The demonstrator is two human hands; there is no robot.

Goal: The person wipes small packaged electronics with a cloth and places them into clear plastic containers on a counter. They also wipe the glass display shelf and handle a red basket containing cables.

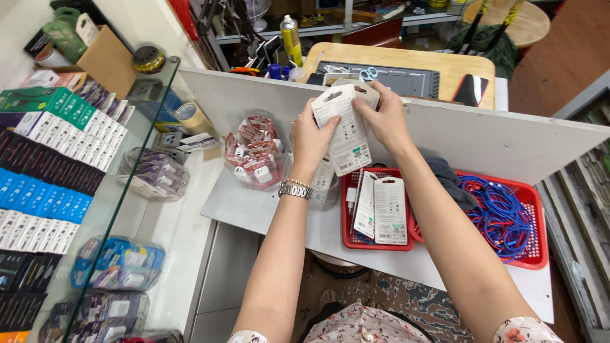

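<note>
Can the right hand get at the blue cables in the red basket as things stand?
Probably, but not freely: the right hand and the left hand both grip a white packet. The blue cables lie uncovered in the open red basket, just under the right forearm.

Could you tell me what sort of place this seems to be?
Probably a small shop selling phone accessories: rows of boxed goods fill a glass display case, red baskets hold white retail packs and coiled blue cables, and both hands hold up a similar pack.
</note>
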